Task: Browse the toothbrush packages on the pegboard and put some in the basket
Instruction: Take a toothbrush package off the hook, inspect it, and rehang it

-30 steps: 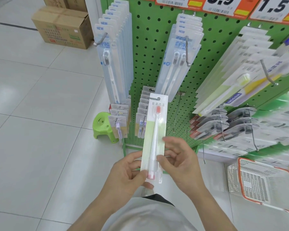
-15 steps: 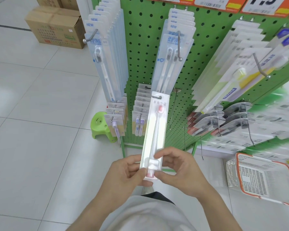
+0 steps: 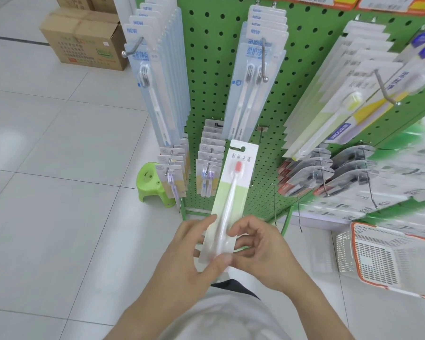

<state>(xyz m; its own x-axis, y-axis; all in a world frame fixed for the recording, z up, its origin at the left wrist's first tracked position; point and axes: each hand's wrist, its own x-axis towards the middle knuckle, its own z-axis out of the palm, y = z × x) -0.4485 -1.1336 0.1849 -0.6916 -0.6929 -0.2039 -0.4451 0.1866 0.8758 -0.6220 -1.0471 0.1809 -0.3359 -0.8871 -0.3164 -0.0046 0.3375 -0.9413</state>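
A single toothbrush pkg [image 3: 233, 192], white at top and pale green lower down w/ a red-bristled brush inside, is held upright in front of the green pegboard [image 3: 206, 82], top end tilted slightly right. Its lower end is gripped by both hands: the left hand [image 3: 194, 256] is wrapped round the left edge and back, thumb pressed across the bottom front, fingers curled behind; the right hand [image 3: 258, 249] is curled at the right edge, forefinger tip resting on the front near the handle, other fingers bent behind and beside the card. Rows of hanging toothbrush pkgs [image 3: 162, 77] are carried on hooks at upper left, centre and right of the board, w/ smaller packs lower down. The white basket [image 3: 390, 256] w/ orange rim is seen on the floor at lower right, well apart from the held pkg. A green stool [image 3: 152, 185] is set at the board's foot, and cardboard boxes [image 3: 84, 38] are stacked at upper left on the tile floor [image 3: 47, 192].
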